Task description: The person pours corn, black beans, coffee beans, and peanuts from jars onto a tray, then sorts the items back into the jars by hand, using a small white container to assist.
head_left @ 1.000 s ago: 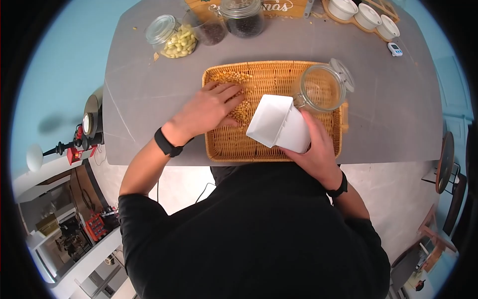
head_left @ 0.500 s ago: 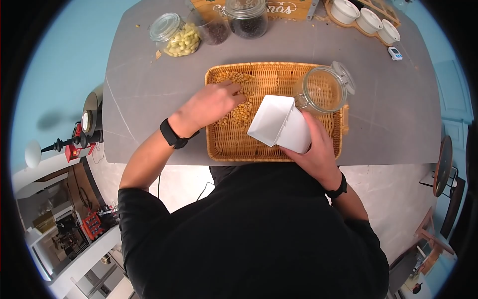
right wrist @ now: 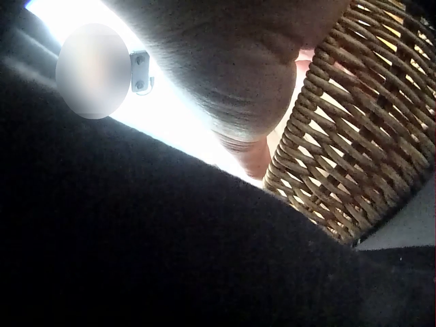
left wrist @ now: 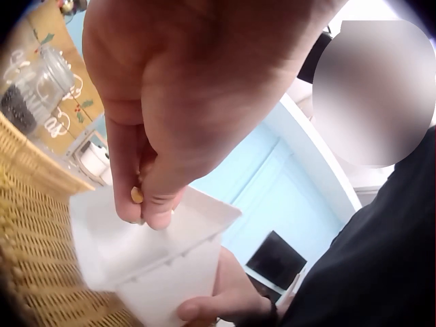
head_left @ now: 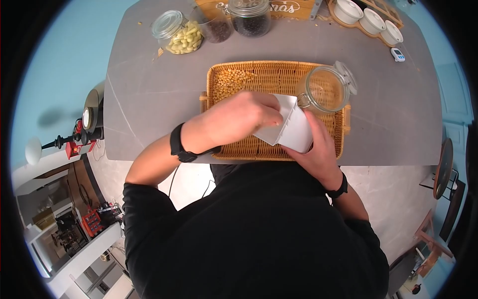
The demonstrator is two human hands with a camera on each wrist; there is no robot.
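Note:
My left hand [head_left: 234, 122] is over the mouth of a white open container [head_left: 298, 132]. In the left wrist view its fingertips pinch corn kernels, one yellow kernel [left wrist: 137, 195] showing between finger and thumb. My right hand [head_left: 321, 154] grips the container from the right, thumb on its near side, and holds it tilted with its opening toward the left hand. Under both lies a wicker basket [head_left: 274, 77], with a heap of corn kernels [head_left: 226, 82] in its far left corner. An opened glass jar [head_left: 326, 89] stands at the basket's far right, its lid flipped back.
Beyond the basket stand a jar of yellow-green pieces [head_left: 185, 37], a cup of dark reddish contents [head_left: 217, 31] and a jar of dark contents [head_left: 250, 22]. White pots [head_left: 372, 21] sit on a wooden tray at the far right, near a small timer [head_left: 397, 55].
My left hand has closed on kernels in the heap and moved right and nearer, from the basket's left side to the container. The right hand keeps the container in about the same place.

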